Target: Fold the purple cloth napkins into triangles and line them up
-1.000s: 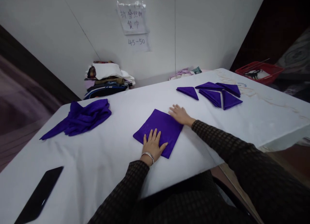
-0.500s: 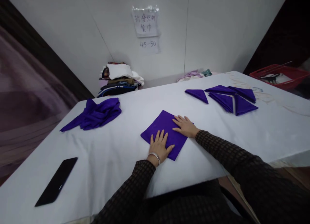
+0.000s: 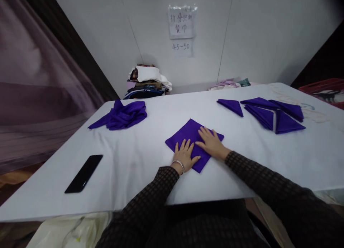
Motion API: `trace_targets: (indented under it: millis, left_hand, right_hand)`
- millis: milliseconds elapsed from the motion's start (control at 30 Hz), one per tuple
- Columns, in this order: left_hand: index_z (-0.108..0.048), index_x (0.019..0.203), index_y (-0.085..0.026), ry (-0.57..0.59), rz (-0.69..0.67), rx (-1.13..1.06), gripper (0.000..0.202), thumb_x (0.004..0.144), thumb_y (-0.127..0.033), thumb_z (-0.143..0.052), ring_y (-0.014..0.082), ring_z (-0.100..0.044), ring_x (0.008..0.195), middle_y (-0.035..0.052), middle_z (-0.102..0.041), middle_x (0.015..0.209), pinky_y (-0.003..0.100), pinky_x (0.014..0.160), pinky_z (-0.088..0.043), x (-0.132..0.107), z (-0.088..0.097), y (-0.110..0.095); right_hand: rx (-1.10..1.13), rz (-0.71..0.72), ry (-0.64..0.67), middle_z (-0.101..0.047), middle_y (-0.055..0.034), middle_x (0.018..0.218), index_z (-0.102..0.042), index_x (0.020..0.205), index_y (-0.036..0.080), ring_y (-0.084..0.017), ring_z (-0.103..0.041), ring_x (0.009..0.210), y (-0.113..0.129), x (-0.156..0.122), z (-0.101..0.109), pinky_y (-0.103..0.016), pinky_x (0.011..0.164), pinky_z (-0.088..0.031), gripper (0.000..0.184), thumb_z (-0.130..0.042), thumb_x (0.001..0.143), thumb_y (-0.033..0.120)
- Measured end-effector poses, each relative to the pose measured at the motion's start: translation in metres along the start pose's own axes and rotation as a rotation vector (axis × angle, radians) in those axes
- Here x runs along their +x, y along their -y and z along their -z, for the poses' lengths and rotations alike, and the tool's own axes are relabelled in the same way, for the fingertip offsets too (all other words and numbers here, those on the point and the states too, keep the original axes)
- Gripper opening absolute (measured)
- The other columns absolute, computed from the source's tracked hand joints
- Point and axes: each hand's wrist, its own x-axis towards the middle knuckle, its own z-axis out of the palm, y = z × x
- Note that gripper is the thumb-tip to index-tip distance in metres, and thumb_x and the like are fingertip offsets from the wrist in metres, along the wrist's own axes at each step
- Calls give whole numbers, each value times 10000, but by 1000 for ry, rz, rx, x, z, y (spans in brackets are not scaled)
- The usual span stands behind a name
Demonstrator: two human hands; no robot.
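A purple napkin [image 3: 185, 131], folded into a square, lies flat on the white-covered table [image 3: 145, 151] with one corner toward me. My left hand [image 3: 185, 156], a silver bracelet at its wrist, rests flat on the napkin's near left part, fingers spread. Across its right part lies my right hand [image 3: 211, 142], also open and palm down. Off to the right are several purple napkins folded into triangles [image 3: 260, 113], one of them [image 3: 231, 106] set slightly apart. A crumpled heap of purple cloth [image 3: 125, 113] sits at the far left.
A black phone-like slab [image 3: 84, 174] lies on the table's left. Behind the table stand a stack of folded clothes [image 3: 147, 81] and more fabric [image 3: 225, 84]. A red basket [image 3: 322, 87] is at the far right. Handwritten paper signs [image 3: 182, 28] hang on the wall.
My view has turned left, so everything sits farther right. My right hand has slid in from the napkin's right corner, which now shows. My left hand stays flat on the cloth.
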Motion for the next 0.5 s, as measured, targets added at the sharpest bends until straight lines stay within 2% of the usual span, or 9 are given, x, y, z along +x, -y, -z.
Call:
trace_targets:
  millis: [100,167,333,500]
  left_hand:
    - [-186,1484,-229,35,-7,-4,672,892,-526,-303,285,-87,1431,60,-204,1553,583,1127,-93,0,1,0]
    - [-146,1493,-232,61,-17,-2,690,886,-507,-328,291,-68,1433,65,-189,1556,585,1125,-87,-1,1,0]
    - [-154,1491,-239,58,-31,10,715,868,-500,-389,291,-28,1436,66,-143,1566,578,1126,-82,-2,0,0]
    - [-179,1480,-174,49,4,-104,693,886,-474,-372,263,-98,1433,115,-152,1559,524,1136,-137,0,1,5]
  right_hand:
    - [105,172,48,-200,-128,1538,-201,1492,151,-265,-115,1421,40,-17,-5,-501,1122,-109,746,-244,915,622]
    - [151,219,85,-182,-122,1543,-139,1504,168,-258,-110,1422,53,-25,-10,-495,1123,-118,734,-258,923,602]
    - [174,237,114,-130,-91,1556,-110,1506,205,-247,-91,1425,51,-32,-23,-499,1126,-114,708,-261,931,591]
    - [171,253,101,-132,-90,1555,-89,1507,203,-242,-100,1424,48,-32,-26,-497,1127,-119,711,-245,933,593]
